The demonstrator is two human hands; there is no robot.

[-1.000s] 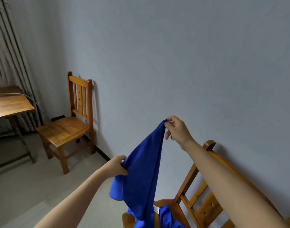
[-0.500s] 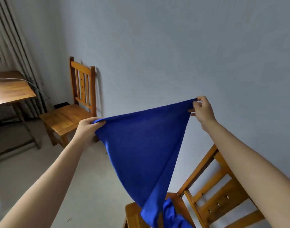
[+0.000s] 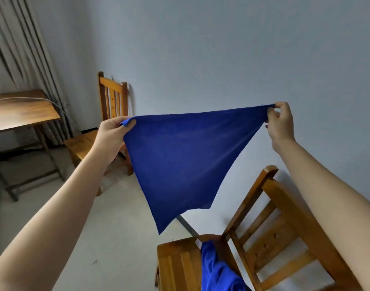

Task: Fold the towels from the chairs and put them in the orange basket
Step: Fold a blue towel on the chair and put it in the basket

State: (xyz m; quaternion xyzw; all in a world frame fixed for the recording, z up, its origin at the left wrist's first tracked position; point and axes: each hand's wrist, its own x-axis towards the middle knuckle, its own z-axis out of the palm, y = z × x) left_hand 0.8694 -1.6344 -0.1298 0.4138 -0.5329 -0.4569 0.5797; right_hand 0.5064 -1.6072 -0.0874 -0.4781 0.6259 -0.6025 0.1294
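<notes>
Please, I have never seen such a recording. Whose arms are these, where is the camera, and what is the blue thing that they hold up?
There is no machine here: these are a person's two bare arms. The camera sits on the person's head and looks forward and down, so the arms reach in from the lower edge. The left hand and the right hand each grip one corner of a blue towel. They hold it spread in the air, and it hangs down to a point. Below it, a second blue towel lies on the seat of the near wooden chair. A far wooden chair stands against the wall, beside a wooden table and a curtain. The orange basket is not in view.
</notes>
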